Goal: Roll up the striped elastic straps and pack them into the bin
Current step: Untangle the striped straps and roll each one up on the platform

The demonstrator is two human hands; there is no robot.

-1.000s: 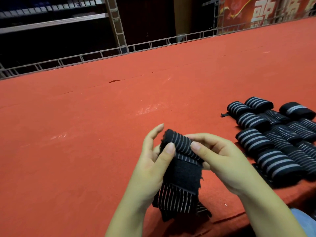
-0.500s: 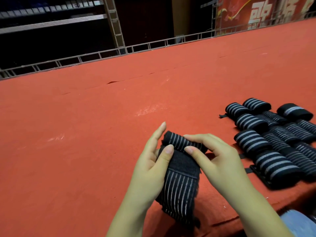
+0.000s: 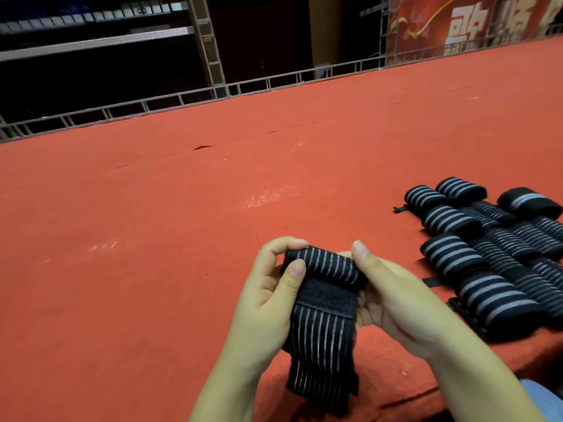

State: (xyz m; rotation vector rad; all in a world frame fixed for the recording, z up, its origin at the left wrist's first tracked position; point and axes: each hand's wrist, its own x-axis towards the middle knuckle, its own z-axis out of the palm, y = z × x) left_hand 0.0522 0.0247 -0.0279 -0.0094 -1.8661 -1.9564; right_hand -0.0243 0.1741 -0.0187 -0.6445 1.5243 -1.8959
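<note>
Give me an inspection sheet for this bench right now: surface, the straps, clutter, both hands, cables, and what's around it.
Surface: red felt table, scuffed pale in spots, a small tear along a seam farther back.
Job's things: striped strap partly rolled at its top, its tail hanging over the near edge; rolled straps lie grouped on the table to the right. No bin seen.
Clutter: nothing seen.
Grippers: left hand and right hand both pinch the roll's ends.
Cables: a yellow cord hangs across the red banner.
Surroundings: metal rail along the far edge, dark shelving behind it.
</note>
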